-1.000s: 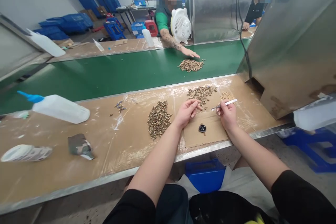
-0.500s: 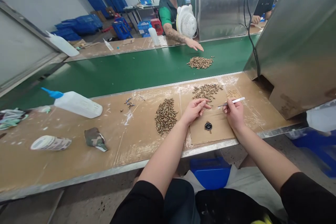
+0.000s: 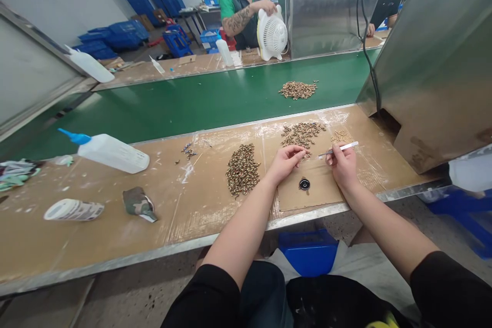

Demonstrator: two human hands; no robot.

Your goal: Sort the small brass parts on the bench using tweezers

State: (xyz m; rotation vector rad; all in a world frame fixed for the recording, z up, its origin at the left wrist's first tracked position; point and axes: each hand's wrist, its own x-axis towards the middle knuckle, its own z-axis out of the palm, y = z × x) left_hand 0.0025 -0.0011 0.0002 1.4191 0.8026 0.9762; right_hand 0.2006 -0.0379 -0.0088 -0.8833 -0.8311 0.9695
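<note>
My left hand is closed in a pinch, thumb against forefinger, by the near edge of a loose pile of small brass-coloured pieces; whatever lies between the fingertips is too small to name. In my right hand is a slim white pen-like tool, its thin dark tip pointing left toward my left hand. Between my wrists, a small round black dish sits on a cardboard sheet. Tiny pale beads lie just beyond my right hand.
A denser pile of brass-coloured pieces is left of my forearm. Farther left are a blue-tipped squeeze bottle, a cup and camouflage cloth. Across the green belt, with another pile, a person holds a white fan.
The co-worker's hand has drawn back from above the belt to the fan's top. The pile on the belt has shifted slightly right. My left fingers have closed together; my right hand barely moved.
</note>
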